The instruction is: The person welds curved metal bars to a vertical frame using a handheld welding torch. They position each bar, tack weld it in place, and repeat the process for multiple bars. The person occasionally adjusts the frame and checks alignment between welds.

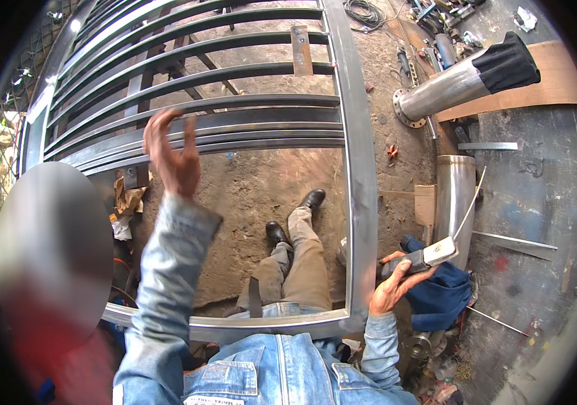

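My right hand [391,289] is wrapped round the handle of a welding electrode holder [440,252], just right of the metal frame's near right corner. A thin welding rod [471,201] sticks up and to the right from its pale head. My left hand [175,154] is raised over the nearer bars, fingers curved and apart, slightly blurred, with nothing seen in it. Whether it touches a bar I cannot tell. The grey steel frame [361,175] surrounds my body and carries several parallel dark bars [261,102]. A small rusty plate [301,50] lies across two farther bars.
At the left edge, close by, is a person in red [59,358]. On the right, a flanged steel pipe [440,94] with black cloth lies beside a worn metal tabletop [525,182]. A second pipe [456,179] and blue cloth [437,297] are near my right hand.
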Action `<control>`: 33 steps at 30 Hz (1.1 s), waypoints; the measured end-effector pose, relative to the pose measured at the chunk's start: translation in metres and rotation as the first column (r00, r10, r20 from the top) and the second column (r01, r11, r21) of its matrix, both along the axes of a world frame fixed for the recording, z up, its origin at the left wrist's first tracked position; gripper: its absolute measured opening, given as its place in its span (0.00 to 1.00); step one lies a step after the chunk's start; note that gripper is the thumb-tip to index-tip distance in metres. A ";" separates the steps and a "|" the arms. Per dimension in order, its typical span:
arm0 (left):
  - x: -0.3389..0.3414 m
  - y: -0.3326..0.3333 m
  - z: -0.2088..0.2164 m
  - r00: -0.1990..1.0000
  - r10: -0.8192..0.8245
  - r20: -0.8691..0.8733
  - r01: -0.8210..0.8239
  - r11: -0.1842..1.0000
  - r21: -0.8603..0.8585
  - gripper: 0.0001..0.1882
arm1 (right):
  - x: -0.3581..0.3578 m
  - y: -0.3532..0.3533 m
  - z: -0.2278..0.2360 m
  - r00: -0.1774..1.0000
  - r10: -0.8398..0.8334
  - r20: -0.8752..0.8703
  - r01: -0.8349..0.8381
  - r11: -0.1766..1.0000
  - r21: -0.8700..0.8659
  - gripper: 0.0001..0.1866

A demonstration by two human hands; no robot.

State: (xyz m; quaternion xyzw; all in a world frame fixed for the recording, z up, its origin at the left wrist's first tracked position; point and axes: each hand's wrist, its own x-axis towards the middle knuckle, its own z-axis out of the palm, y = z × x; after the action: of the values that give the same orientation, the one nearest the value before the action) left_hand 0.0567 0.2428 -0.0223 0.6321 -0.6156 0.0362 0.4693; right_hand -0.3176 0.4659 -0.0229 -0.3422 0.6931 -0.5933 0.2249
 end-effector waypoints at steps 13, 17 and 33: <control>0.052 -0.097 0.016 0.681 -0.663 0.313 0.265 0.621 0.738 0.14 | 0.001 -0.002 0.000 0.999 0.005 -0.039 -0.002 0.995 0.096 0.46; 0.051 -0.096 0.016 0.675 -0.655 0.339 0.269 0.646 0.714 0.15 | 0.000 -0.002 -0.002 0.999 0.037 -0.021 -0.034 0.991 0.129 0.46; 0.050 -0.090 0.021 0.715 -0.662 0.226 0.335 0.607 0.720 0.19 | -0.001 -0.002 -0.003 0.999 0.042 -0.009 -0.041 0.992 0.117 0.47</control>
State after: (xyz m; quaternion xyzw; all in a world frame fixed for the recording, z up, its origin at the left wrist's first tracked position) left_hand 0.1069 0.1532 -0.0012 0.5165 -0.8400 -0.1573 0.0532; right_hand -0.3184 0.4635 -0.0261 -0.3463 0.7207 -0.5449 0.2526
